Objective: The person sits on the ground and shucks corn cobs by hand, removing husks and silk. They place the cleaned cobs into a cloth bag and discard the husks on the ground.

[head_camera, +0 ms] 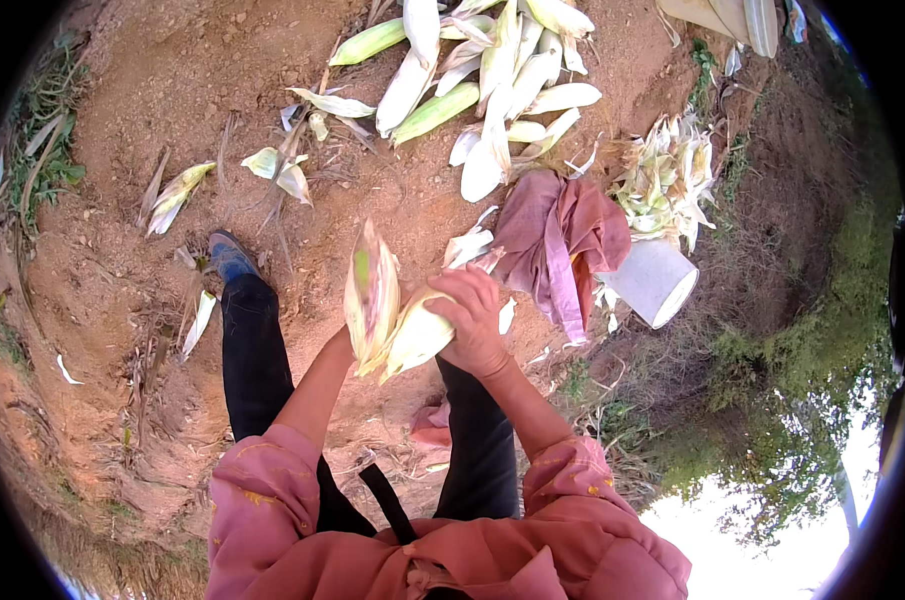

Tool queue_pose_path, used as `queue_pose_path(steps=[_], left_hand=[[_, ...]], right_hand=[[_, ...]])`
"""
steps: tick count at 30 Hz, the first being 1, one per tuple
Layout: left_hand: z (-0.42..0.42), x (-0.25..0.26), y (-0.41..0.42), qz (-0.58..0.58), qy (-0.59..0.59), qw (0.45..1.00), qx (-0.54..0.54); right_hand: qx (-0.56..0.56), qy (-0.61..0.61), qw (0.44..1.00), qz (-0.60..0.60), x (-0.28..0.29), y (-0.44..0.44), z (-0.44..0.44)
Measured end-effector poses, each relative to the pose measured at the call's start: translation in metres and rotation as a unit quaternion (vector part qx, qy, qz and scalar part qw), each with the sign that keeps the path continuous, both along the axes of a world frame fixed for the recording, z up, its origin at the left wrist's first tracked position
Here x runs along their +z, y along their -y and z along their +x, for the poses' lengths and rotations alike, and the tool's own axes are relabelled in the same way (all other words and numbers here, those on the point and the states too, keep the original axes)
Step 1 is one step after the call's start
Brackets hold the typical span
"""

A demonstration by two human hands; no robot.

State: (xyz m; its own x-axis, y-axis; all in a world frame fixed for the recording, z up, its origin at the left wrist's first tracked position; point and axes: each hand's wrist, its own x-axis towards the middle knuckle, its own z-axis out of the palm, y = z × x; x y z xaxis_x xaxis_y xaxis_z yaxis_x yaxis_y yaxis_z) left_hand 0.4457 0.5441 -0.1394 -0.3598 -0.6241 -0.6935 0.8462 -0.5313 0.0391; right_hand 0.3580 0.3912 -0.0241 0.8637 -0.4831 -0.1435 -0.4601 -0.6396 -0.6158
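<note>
In front of my knees I hold an ear of corn whose pale husk is spread into two parts. My right hand has its fingers curled around the right part of the husk. The left part, streaked green and purplish, stands up beside it. My left forearm reaches up behind that left part; the husk hides most of the left hand, which is around the ear from behind. How much of the cob is bare cannot be seen. Loose pale husk shows just beyond my right fingers.
A heap of unhusked corn ears lies on the reddish soil ahead. To the right are a crumpled pink cloth, a whitish bucket lying tipped, and a pile of husks. Dry brush borders the right side.
</note>
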Motion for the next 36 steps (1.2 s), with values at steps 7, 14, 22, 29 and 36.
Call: queue_pose_path(steps=[7,14,22,29,36], left_hand=[[-0.083,0.145,0.021,0.17,-0.181,0.961,0.119],[-0.141,0.28,0.114,0.179,-0.019,0.98,0.085],[-0.185,0.348,0.181,0.104,0.128,0.976,0.142],[-0.165,0.381,0.229,0.115,0.141,0.962,0.202],[-0.096,0.374,0.273,0.123,0.111,0.952,0.258]], right_hand=[[0.096,0.0,0.993,0.063,0.084,-0.035,-0.121],[0.017,0.085,0.993,0.086,0.157,0.015,-0.22],[-0.187,0.103,0.974,0.07,0.23,0.093,-0.278],[-0.188,-0.038,0.977,0.09,0.247,0.134,-0.336],[-0.18,-0.132,0.971,0.09,0.281,0.182,-0.318]])
